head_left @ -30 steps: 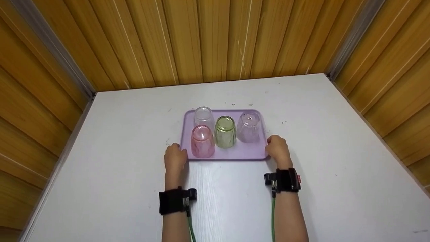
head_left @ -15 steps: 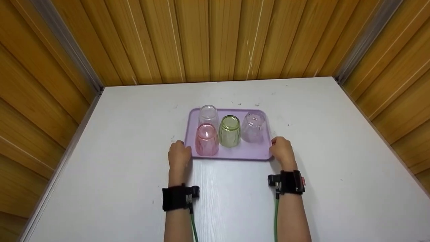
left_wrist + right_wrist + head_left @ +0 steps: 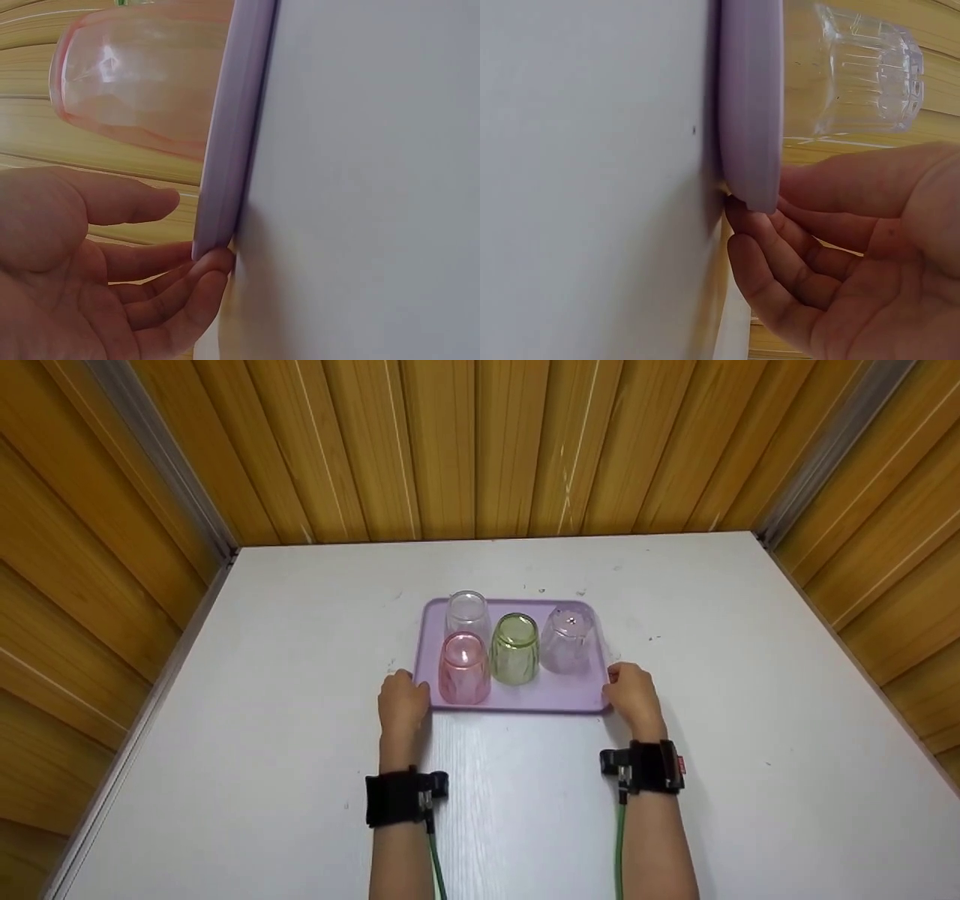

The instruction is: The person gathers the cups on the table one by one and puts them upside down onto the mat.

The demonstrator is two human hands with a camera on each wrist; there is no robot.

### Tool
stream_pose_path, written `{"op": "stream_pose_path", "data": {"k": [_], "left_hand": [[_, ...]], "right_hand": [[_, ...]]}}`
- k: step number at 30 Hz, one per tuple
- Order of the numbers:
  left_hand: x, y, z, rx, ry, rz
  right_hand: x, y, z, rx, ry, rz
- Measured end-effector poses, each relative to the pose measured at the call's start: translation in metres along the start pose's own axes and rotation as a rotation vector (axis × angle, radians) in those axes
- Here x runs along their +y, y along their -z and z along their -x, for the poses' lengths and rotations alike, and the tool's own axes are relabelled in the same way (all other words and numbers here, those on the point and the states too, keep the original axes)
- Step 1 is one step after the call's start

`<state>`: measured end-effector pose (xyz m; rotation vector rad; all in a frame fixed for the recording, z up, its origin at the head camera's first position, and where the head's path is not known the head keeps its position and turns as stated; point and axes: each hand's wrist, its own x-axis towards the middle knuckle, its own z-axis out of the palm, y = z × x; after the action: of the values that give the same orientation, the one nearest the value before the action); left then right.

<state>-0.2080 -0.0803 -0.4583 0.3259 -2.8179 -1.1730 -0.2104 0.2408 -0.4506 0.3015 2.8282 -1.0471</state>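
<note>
A light purple tray [image 3: 540,701] lies on the white table with tumblers upside down on it. They are a pink glass [image 3: 464,671], a green glass [image 3: 515,652], a clear glass [image 3: 466,607] at the back left and a faceted clear glass [image 3: 568,641] at the right. My left hand [image 3: 403,705] holds the tray's near left corner; in the left wrist view its fingertips [image 3: 214,262] curl under the edge, with the thumb by the rim. At the near right corner my right hand [image 3: 634,697] grips the tray, thumb on the rim, fingertips [image 3: 742,214] at the underside.
Yellow wood-look panels [image 3: 480,450] wall in the white table [image 3: 300,660] at the back and both sides. A black wrist strap with a camera [image 3: 405,795] sits on each forearm, and a green cable [image 3: 619,847] runs down from each.
The head view has shifted a little, so the whole scene sits slightly further right. Tray, glasses and both hands keep nearly the same places on the table.
</note>
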Motion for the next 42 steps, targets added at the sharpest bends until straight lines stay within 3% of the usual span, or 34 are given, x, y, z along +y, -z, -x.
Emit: {"op": "stream_pose_path", "data": {"k": [11, 23, 34, 42], "left_hand": [[0.0007, 0.0007, 0.0029, 0.046, -0.014, 0.004], [0.0, 0.0006, 0.0024, 0.029, 0.011, 0.016], [-0.0017, 0.0016, 0.0039, 0.042, 0.027, 0.024], [-0.0015, 0.0024, 0.0027, 0.027, 0.037, 0.011]], "right_hand": [[0.0003, -0.0011, -0.0025, -0.014, 0.022, -0.033], [0.0021, -0.0013, -0.0018, -0.021, 0.074, -0.056], [-0.0004, -0.0035, 0.0009, -0.061, 0.06, -0.079], [-0.0023, -0.0057, -0.0008, -0.056, 0.086, -0.041]]}}
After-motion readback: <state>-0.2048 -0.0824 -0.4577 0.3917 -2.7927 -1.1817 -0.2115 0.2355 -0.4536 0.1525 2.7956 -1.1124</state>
